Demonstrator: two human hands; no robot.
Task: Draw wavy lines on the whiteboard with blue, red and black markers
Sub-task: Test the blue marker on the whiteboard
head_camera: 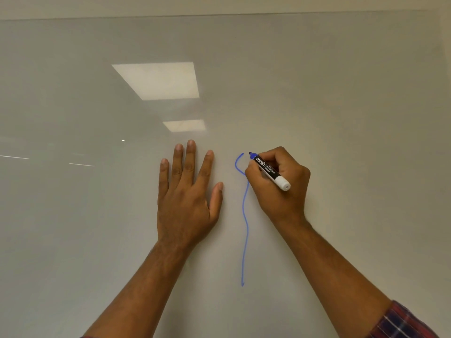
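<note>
A white whiteboard (341,93) fills the view. A thin blue wavy line (246,230) runs up it from near the bottom to a curve at the top, where part of it is hidden behind my right hand. My right hand (280,184) grips a blue marker (268,170) with a black label and white end, its blue tip at the board beside the line's top end. My left hand (186,193) lies flat on the board to the left of the line, fingers spread, holding nothing.
The board's top edge (219,15) runs across the top of the view. Two ceiling lights (158,80) are reflected in the glossy surface at upper centre. No red or black marker is in view.
</note>
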